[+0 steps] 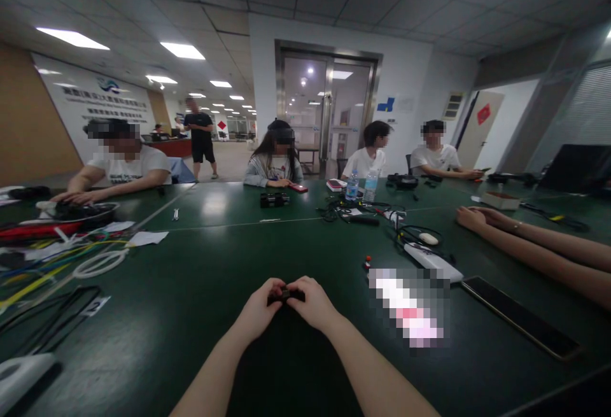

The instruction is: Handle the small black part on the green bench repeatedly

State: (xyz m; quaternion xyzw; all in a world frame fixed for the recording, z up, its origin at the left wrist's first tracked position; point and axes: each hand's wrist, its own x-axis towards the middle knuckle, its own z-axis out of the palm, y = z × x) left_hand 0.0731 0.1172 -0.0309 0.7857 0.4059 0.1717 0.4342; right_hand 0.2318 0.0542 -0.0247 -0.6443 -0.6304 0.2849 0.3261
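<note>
Both of my hands meet over the green table (210, 289), close in front of me. Between them is a small dark object (286, 294), mostly covered by the fingers; its kind cannot be made out. My left hand (260, 307) pinches its left end with thumb and fingers. The other end is gripped the same way by my right hand (312, 302). To the right of my hands lies a lit, blurred-out screen (405, 309), with a small red and black item (367, 262) just beyond it.
At right are a dark phone (520, 316), a white power strip (432, 261) and another person's forearms (525, 232). Tangled cables (62, 264) cover the left side. Water bottles (370, 184) and a black device (275, 200) stand farther back. Several people sit around the table.
</note>
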